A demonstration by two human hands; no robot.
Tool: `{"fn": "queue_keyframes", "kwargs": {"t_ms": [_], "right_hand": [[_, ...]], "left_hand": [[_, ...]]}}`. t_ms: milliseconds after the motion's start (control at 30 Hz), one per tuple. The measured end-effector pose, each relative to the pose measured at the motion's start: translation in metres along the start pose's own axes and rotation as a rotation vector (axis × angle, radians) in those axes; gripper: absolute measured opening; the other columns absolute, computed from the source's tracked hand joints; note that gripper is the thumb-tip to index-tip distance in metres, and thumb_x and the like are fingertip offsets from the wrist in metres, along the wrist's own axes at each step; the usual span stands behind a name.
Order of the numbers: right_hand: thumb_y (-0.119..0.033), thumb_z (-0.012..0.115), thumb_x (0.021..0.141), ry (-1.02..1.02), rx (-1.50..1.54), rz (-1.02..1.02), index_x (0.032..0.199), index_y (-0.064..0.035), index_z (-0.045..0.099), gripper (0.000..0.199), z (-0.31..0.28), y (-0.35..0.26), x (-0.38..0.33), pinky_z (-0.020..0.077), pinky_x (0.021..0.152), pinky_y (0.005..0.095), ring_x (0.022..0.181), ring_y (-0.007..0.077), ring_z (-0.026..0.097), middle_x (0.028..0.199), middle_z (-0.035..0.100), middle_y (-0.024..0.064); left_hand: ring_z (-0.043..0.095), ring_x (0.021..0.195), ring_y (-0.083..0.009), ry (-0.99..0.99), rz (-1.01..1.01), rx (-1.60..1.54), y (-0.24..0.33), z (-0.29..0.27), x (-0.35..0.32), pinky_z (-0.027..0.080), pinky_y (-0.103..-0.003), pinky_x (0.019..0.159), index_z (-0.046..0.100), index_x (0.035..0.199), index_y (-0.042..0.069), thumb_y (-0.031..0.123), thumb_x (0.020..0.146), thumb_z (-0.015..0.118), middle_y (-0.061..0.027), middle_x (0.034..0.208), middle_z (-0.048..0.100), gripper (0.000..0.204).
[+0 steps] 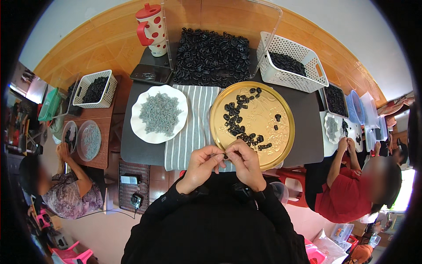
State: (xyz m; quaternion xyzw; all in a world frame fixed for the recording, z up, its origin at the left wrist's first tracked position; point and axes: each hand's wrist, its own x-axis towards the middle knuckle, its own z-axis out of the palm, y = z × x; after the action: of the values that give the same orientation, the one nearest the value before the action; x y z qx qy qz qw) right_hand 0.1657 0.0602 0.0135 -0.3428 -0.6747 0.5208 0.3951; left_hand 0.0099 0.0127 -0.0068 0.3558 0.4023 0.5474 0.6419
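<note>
My left hand (pixel 202 169) and my right hand (pixel 247 166) meet at the tray's near edge. Both are closed, fingertips pinched together around a small black plastic piece (pixel 225 156), mostly covered by the fingers. Just beyond them lies a round golden tray (pixel 274 125), with several loose black plastic pieces (pixel 237 130) in a curved band on it. To its left, on a striped grey cloth (pixel 193 127), a white scalloped plate (pixel 137 119) holds a heap of small grey-green pieces (pixel 160 112), too small to name exactly.
Behind the tray, a clear bin (pixel 277 26) holds a big pile of black pieces (pixel 213 57). A white basket (pixel 292 80) stands at back right, a red-dotted tumbler (pixel 154 33) and a black box (pixel 150 74) at back left. Co-workers sit at left (pixel 70 189) and right (pixel 343 193).
</note>
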Motion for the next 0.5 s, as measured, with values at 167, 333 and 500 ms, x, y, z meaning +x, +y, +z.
{"fn": "queue_keyframes", "kwargs": {"t_ms": [167, 333, 500], "right_hand": [[0.004, 0.055, 0.084, 0.01, -0.067, -0.035, 0.086, 0.0007, 0.054, 0.004, -0.0001, -0.0004, -0.0017, 0.0424, 0.062, 0.0268, 0.068, 0.018, 0.053, 0.077, 0.051, 0.0092], [0.004, 0.053, 0.087, -0.01, -0.071, -0.028, 0.088, 0.0011, 0.053, 0.003, -0.0011, -0.0003, -0.0045, 0.0446, 0.065, 0.0248, 0.072, 0.0141, 0.053, 0.081, 0.051, 0.007], [0.004, 0.05, 0.09, 0.019, 0.058, 0.058, 0.09, 0.0021, 0.054, 0.004, 0.0033, -0.004, -0.0077, 0.0477, 0.069, 0.0228, 0.077, 0.0097, 0.053, 0.086, 0.051, 0.0051]], "left_hand": [[0.055, 0.06, -0.0075, 0.032, -0.001, 0.001, 0.0011, 0.0013, -0.0021, 0.044, -0.02, 0.053, 0.061, 0.096, -0.002, 0.006, 0.093, 0.053, -0.0063, 0.077, 0.063, 0.011], [0.056, 0.061, -0.0075, 0.043, 0.057, 0.009, 0.0016, 0.0033, -0.0043, 0.044, -0.019, 0.052, 0.061, 0.096, -0.002, 0.005, 0.093, 0.053, -0.0065, 0.078, 0.064, 0.011], [0.057, 0.064, -0.0077, 0.043, 0.06, -0.004, 0.0023, 0.0028, -0.0063, 0.045, -0.019, 0.051, 0.061, 0.096, -0.002, 0.005, 0.093, 0.053, -0.0062, 0.08, 0.064, 0.011]]}}
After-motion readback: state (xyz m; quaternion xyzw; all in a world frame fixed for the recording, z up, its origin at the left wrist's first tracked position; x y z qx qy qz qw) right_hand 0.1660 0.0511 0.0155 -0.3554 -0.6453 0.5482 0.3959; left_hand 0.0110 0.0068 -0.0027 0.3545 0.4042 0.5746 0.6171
